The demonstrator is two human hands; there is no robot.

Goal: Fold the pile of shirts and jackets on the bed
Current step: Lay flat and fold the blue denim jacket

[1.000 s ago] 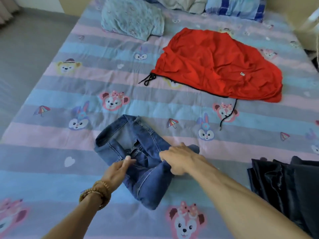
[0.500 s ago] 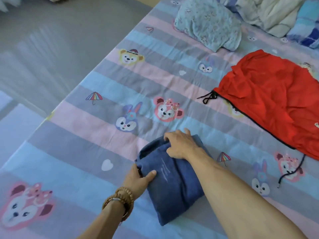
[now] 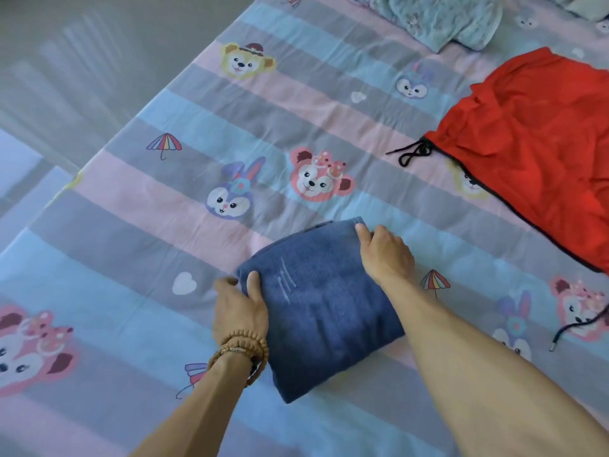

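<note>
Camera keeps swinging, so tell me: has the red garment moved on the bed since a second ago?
No. The red garment still partly covers the same yellow bear print on the sheet; only the view shifted.

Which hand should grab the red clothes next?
Probably the right hand. It grips the folded denim bundle on the side facing the red garment. The left hand holds the bundle's opposite edge, so it would have to cross over.
</note>
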